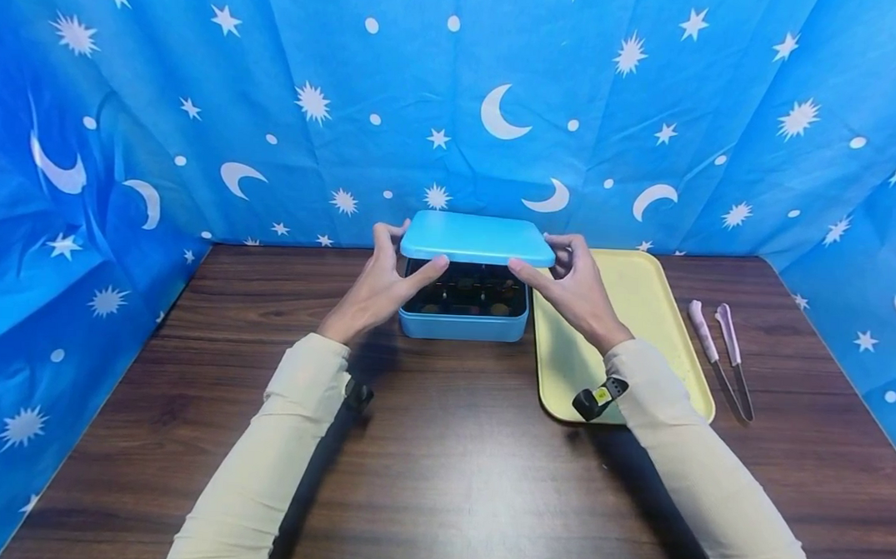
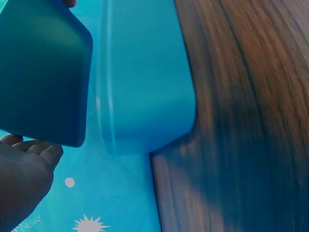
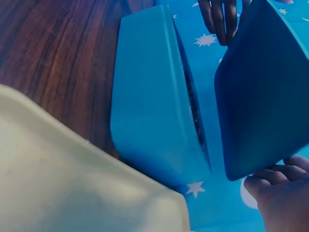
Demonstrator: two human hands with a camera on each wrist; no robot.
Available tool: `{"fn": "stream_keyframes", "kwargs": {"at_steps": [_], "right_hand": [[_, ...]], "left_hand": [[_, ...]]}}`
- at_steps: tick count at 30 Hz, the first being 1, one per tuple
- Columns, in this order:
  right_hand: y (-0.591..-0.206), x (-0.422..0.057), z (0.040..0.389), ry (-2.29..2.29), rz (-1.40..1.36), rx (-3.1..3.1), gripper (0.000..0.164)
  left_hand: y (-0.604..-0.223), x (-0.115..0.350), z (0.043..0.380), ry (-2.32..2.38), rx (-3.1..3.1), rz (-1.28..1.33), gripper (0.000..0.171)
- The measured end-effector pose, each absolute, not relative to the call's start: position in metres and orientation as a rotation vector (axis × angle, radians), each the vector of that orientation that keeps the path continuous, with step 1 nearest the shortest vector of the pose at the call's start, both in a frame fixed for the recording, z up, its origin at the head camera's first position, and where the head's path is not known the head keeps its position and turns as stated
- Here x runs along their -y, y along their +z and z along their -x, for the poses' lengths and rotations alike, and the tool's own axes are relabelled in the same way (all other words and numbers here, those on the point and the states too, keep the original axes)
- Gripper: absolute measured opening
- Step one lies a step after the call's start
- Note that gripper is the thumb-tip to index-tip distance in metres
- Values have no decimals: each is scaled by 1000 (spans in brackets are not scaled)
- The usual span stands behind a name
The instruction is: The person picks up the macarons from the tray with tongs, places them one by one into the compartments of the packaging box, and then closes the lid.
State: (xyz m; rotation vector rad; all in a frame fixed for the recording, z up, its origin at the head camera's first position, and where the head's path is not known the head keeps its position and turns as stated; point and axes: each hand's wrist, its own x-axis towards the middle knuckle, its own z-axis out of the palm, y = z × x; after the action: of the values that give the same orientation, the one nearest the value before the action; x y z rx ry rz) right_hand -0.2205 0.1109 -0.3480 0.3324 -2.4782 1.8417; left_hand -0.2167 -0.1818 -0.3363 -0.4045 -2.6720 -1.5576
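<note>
A light blue lid (image 1: 480, 237) is held up in the air by both hands, one at each end. Below it stands a blue box (image 1: 463, 327) with a dark, divided inside; small items in it are hard to make out. My left hand (image 1: 378, 283) grips the lid's left end, thumb at the front edge and fingers at the side. The right hand (image 1: 574, 287) grips the other end in the same way. In the left wrist view the lid's underside (image 2: 43, 72) shows apart from the box. The right wrist view also shows a gap between lid (image 3: 265, 92) and box (image 3: 145, 96).
A yellow tray (image 1: 635, 296) lies right of the box, partly under the right forearm. Farther right are metal tongs (image 1: 731, 359) with pale handles. The wooden table (image 1: 440, 463) ends at a blue star-patterned cloth (image 1: 427, 78) behind and at both sides.
</note>
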Motion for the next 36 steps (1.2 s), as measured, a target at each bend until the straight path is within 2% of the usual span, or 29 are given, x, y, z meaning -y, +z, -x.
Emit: {"fn": "stream_keyframes", "kwargs": {"at_steps": [6, 17, 36], "right_hand": [[-357, -114, 223, 1886, -390, 2520, 89], [-376, -109, 227, 1793, -519, 2632, 97], [-390, -102, 224, 1509, -568, 2863, 107]], "left_hand": [[-345, 184, 219, -1504, 2754, 371, 87], [-361, 193, 218, -1396, 2852, 422, 92], [-369, 193, 214, -1267, 3051, 408, 107]]}}
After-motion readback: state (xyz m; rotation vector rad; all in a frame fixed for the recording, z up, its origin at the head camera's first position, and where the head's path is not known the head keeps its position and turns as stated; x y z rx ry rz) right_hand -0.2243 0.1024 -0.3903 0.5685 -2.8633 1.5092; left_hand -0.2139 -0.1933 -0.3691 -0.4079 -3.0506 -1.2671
